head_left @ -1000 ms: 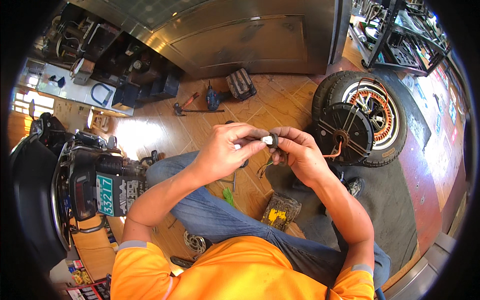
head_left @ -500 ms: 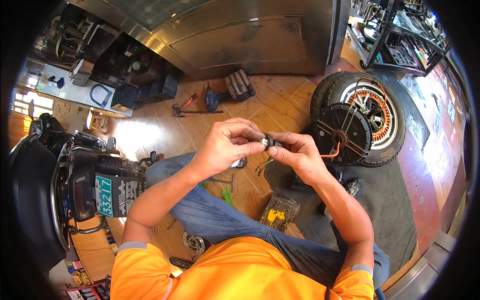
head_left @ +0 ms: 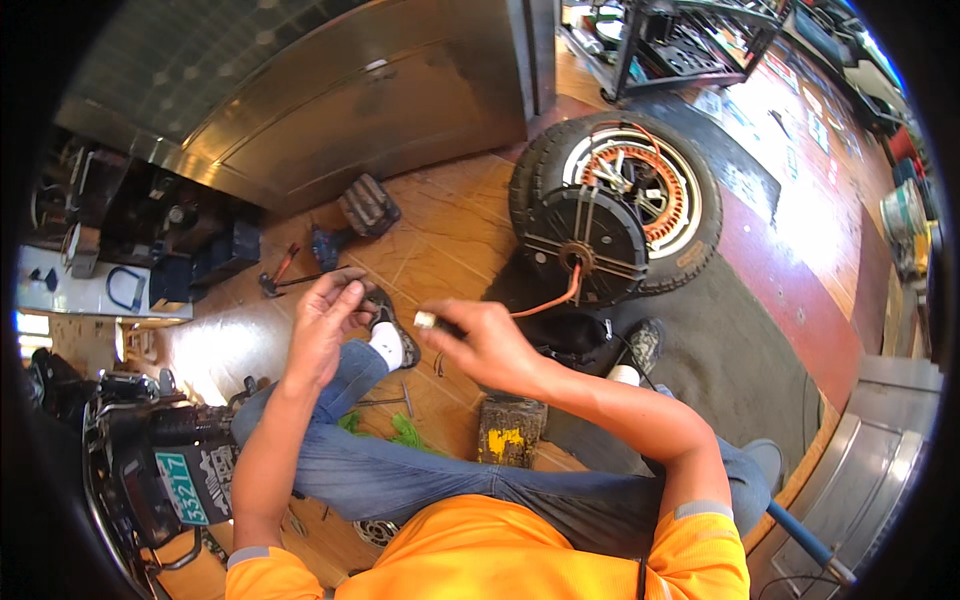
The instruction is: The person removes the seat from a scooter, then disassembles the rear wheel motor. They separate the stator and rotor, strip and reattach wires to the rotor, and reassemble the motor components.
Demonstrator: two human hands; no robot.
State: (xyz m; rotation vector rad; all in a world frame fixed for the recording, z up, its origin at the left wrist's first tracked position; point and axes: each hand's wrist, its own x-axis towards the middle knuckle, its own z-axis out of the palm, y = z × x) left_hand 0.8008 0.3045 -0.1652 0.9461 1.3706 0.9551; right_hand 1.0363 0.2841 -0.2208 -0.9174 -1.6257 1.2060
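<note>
The small held piece (head_left: 425,320) shows a cream-white end. The cover disc (head_left: 596,240) is black, its cable (head_left: 573,289) coppery orange. A yellow patch (head_left: 505,440) marks the dark block (head_left: 512,418); the shirt (head_left: 490,555) is orange.

1. Light is bright overall, and the orange shirt (head_left: 480,545) is strongly lit.
2. White glare washes out part of the tiled floor (head_left: 225,340) at left and of the reddish floor (head_left: 742,240) at right.
3. The metal door (head_left: 370,110) carries a warm sheen, while the dark boxes (head_left: 228,256) sit in shadow.
4. The right hand (head_left: 495,350) looks slightly soft.
5. Fisheye distortion bends straight edges toward a black rim with bluish fringing.
</note>
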